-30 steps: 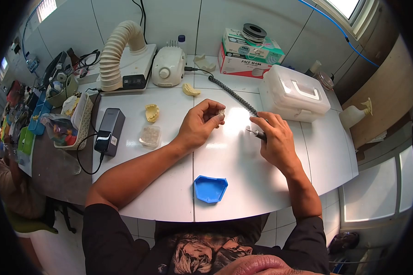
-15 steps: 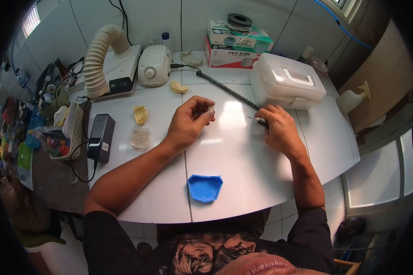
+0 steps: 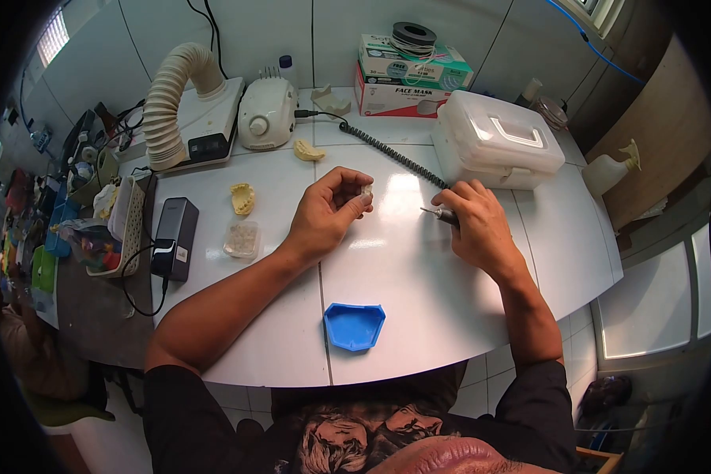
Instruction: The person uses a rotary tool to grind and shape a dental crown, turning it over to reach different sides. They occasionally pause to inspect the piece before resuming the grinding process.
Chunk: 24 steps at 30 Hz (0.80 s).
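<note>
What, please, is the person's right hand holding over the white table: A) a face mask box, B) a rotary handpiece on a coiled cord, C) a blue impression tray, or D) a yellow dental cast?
B: the right hand grips the rotary handpiece, whose coiled cord runs back to the white control unit.

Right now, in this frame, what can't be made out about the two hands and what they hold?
- Small pale piece, head view: mostly covered by left hand fingers; too small to identify.
- Slim metal handpiece: body hidden inside right hand; tip too small to read.
- Both palms: turned away.
</note>
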### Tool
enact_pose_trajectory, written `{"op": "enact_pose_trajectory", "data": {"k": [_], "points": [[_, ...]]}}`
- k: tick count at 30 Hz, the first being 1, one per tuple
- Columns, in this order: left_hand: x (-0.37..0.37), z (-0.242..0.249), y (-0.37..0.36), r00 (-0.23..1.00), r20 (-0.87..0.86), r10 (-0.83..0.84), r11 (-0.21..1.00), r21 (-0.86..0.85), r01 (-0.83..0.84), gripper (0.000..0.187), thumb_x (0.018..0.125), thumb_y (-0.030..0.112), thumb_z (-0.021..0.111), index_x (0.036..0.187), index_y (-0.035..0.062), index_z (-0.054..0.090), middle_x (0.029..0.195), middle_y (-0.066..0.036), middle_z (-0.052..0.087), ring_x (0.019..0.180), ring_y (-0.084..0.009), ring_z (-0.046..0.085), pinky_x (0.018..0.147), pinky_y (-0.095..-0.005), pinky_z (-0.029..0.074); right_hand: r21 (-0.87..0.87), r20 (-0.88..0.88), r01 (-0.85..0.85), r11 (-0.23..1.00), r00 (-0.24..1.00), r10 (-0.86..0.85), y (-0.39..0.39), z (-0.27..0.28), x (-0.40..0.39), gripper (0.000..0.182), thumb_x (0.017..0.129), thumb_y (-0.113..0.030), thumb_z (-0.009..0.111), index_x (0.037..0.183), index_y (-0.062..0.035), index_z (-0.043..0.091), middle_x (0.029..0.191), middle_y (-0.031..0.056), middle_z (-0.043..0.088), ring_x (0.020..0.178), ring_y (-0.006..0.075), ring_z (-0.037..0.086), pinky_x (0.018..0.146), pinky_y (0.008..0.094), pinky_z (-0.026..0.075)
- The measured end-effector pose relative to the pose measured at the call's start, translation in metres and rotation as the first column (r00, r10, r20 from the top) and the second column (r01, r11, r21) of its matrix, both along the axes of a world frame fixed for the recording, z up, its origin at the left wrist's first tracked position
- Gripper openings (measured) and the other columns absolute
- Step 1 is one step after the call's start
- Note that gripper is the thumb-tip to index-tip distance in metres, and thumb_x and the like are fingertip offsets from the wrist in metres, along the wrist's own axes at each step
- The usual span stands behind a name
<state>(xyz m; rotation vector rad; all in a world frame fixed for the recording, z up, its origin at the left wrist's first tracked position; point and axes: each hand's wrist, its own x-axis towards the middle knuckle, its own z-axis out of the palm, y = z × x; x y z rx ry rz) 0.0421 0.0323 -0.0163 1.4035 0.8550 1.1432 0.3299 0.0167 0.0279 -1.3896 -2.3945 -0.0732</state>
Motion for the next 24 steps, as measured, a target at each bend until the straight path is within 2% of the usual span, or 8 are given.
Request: {"op": "enact_pose_trajectory", "data": {"k": [7, 11, 13, 15, 16, 19, 20, 24], "points": [[0.0, 0.0, -0.001, 1.0, -0.011, 0.002, 1.0, -0.008, -0.002, 0.026, 0.107, 0.012, 0.072, 0.131, 0.0034, 0.066, 0.11, -0.003, 0.072, 0.101, -0.0117, 0.07, 0.088, -0.0282, 0.055, -0.096, 0.0, 0.014, 0.995, 1.0, -0.014, -0.004, -0.001, -0.005, 0.035, 0.082, 0.01, 0.069, 0.112, -0.0082, 0.074, 0.099, 0.0107, 0.063, 0.097, 0.0357, 0.069, 0.078, 0.051, 0.055], [0.001, 0.0, 0.001, 1.0, -0.008, -0.01, 1.0, 0.007, 0.01, 0.025, 0.107, 0.013, 0.072, 0.13, 0.0034, 0.065, 0.11, -0.003, 0.072, 0.101, -0.0118, 0.071, 0.088, -0.0285, 0.056, -0.188, -0.033, -0.008, 0.982, 0.999, 0.002, -0.004, -0.003, -0.007, 0.031, 0.083, 0.007, 0.069, 0.109, -0.0093, 0.071, 0.1, 0.0129, 0.071, 0.09, 0.0407, 0.072, 0.076, 0.051, 0.055], [0.0, -0.002, 0.001, 1.0, 0.009, -0.025, 1.0, 0.006, 0.025, 0.025, 0.108, 0.013, 0.072, 0.13, 0.0034, 0.065, 0.11, -0.003, 0.072, 0.102, -0.0119, 0.071, 0.088, -0.0286, 0.056, -0.148, -0.05, -0.003, 0.989, 0.999, -0.004, -0.002, -0.005, -0.008, 0.016, 0.091, -0.007, 0.076, 0.106, -0.0095, 0.07, 0.089, 0.015, 0.075, 0.081, 0.0426, 0.072, 0.07, 0.0523, 0.054], [-0.001, -0.001, 0.0, 0.998, -0.009, -0.056, 0.998, -0.011, 0.056, 0.025, 0.106, 0.01, 0.073, 0.129, 0.0033, 0.065, 0.113, -0.004, 0.072, 0.105, -0.012, 0.071, 0.091, -0.0288, 0.056, -0.157, -0.073, 0.002, 0.988, 0.997, -0.013, -0.002, -0.005, -0.011, 0.017, 0.095, -0.017, 0.08, 0.105, -0.0098, 0.069, 0.082, 0.0156, 0.074, 0.076, 0.0434, 0.071, 0.067, 0.0536, 0.053], [0.0, 0.002, -0.002, 0.997, -0.017, -0.07, 0.997, -0.02, 0.07, 0.026, 0.106, 0.009, 0.073, 0.129, 0.0032, 0.065, 0.113, -0.004, 0.072, 0.106, -0.0119, 0.071, 0.092, -0.0288, 0.057, -0.141, -0.098, 0.009, 0.99, 0.995, -0.023, -0.003, -0.004, -0.013, 0.026, 0.096, -0.031, 0.083, 0.1, -0.0093, 0.07, 0.072, 0.0154, 0.072, 0.07, 0.0443, 0.069, 0.063, 0.0533, 0.053], [0.001, -0.004, -0.002, 0.992, -0.033, -0.121, 0.993, 0.001, 0.121, 0.027, 0.104, 0.006, 0.075, 0.129, 0.003, 0.065, 0.115, -0.004, 0.072, 0.108, -0.0114, 0.07, 0.094, -0.0289, 0.057, -0.162, -0.11, -0.011, 0.987, 0.994, -0.007, -0.006, 0.001, -0.016, 0.03, 0.095, -0.034, 0.083, 0.093, -0.0087, 0.069, 0.071, 0.0152, 0.071, 0.07, 0.0435, 0.07, 0.064, 0.0516, 0.054], [0.001, -0.007, -0.001, 0.989, -0.036, -0.141, 0.99, 0.016, 0.141, 0.028, 0.103, 0.005, 0.076, 0.129, 0.0029, 0.065, 0.115, -0.004, 0.072, 0.109, -0.0112, 0.07, 0.094, -0.0288, 0.057, -0.175, -0.112, -0.008, 0.984, 0.994, -0.012, -0.007, 0.001, -0.018, 0.039, 0.096, -0.043, 0.083, 0.087, -0.008, 0.068, 0.069, 0.0142, 0.071, 0.068, 0.0418, 0.071, 0.065, 0.0505, 0.055], [0.0, 0.001, -0.002, 0.982, -0.079, -0.171, 0.985, -0.02, 0.169, 0.029, 0.102, 0.005, 0.078, 0.128, 0.0031, 0.066, 0.116, -0.004, 0.071, 0.109, -0.0105, 0.069, 0.094, -0.0284, 0.058, -0.227, -0.076, 0.001, 0.974, 0.997, -0.019, -0.009, 0.002, -0.025, 0.048, 0.097, -0.052, 0.08, 0.088, -0.0064, 0.067, 0.069, 0.0144, 0.071, 0.068, 0.0407, 0.072, 0.065, 0.0509, 0.055]]}}
